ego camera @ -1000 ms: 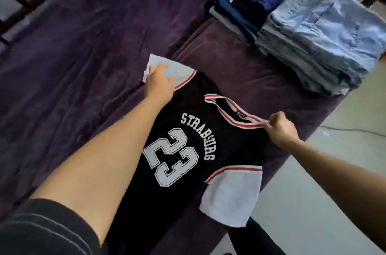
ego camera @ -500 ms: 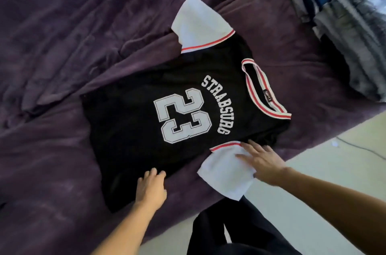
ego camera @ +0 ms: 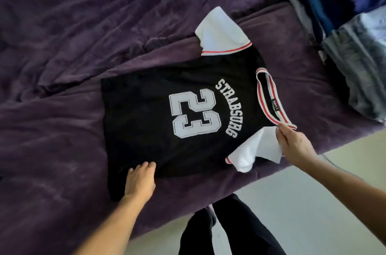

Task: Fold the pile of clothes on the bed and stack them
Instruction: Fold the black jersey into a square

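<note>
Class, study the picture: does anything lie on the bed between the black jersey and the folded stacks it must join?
Nothing visible does: only purple bedcover lies between the jersey and the denim stack beyond its collar.

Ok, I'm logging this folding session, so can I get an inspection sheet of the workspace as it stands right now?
Surface: bed under a rumpled purple blanket.
Job's things: black jersey spread flat, print up; near sleeve bunched up over the jersey's body; folded dark clothes and folded jeans stacked at the far right.
Clutter: nothing seen.
Hands: left hand on the jersey's near edge, grip unclear; right hand pinches the near sleeve.
Cables: nothing seen.
Surroundings: pale floor; the person's dark trousers beside the bed.
</note>
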Demonstrator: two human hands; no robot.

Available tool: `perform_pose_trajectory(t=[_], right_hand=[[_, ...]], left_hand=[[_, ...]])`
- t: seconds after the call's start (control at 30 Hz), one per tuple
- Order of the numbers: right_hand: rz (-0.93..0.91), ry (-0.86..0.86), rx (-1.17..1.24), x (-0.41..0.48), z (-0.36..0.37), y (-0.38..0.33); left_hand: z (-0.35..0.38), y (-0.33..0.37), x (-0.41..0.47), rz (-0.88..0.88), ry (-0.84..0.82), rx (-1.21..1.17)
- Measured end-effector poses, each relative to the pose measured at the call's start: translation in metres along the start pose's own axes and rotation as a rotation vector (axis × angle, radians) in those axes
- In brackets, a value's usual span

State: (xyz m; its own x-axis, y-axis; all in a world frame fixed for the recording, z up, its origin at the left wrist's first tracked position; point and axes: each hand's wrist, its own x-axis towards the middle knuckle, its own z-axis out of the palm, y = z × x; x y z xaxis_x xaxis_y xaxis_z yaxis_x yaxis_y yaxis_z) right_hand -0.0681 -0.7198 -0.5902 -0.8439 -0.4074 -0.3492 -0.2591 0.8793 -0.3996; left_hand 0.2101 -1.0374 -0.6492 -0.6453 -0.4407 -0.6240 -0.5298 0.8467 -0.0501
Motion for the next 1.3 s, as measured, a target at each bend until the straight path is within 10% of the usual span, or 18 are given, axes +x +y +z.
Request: perform_pose_trajectory(t=[0.43, 0.63, 0.7, 0.87, 1.13, 1.3], right_hand=[[-0.154, 0.019, -0.053, 0.291, -0.081, -0.149], [-0.083, 0.344, -0.076, 0.391, -0.068, -0.159], [-0.283, 0.314, -0.133, 0.375, -0.050, -0.152], [-0.389, -0.370, -0.216, 0.381, -0.015, -0.152], [-0.108, 0.060, -0.101, 0.417, -0.041, -0.109], [0.161, 0.045, 0.000, 0.337, -0.013, -0.045]], left_hand=[[-0.170, -0.056, 0.134, -0.279, 0.319, -0.224], [-0.206, -0.063, 0.223, -0.479, 0.593, -0.226], [-0.195, -0.040, 0.226, -0.392, 0.547, -0.200], [-0.149, 0.030, 0.220, -0.145, 0.141, -0.196], [-0.134, 0.079, 0.217, -0.116, -0.007, -0.195], [-0.142, 0.121, 0.222, 0.082, 0.008, -0.203]])
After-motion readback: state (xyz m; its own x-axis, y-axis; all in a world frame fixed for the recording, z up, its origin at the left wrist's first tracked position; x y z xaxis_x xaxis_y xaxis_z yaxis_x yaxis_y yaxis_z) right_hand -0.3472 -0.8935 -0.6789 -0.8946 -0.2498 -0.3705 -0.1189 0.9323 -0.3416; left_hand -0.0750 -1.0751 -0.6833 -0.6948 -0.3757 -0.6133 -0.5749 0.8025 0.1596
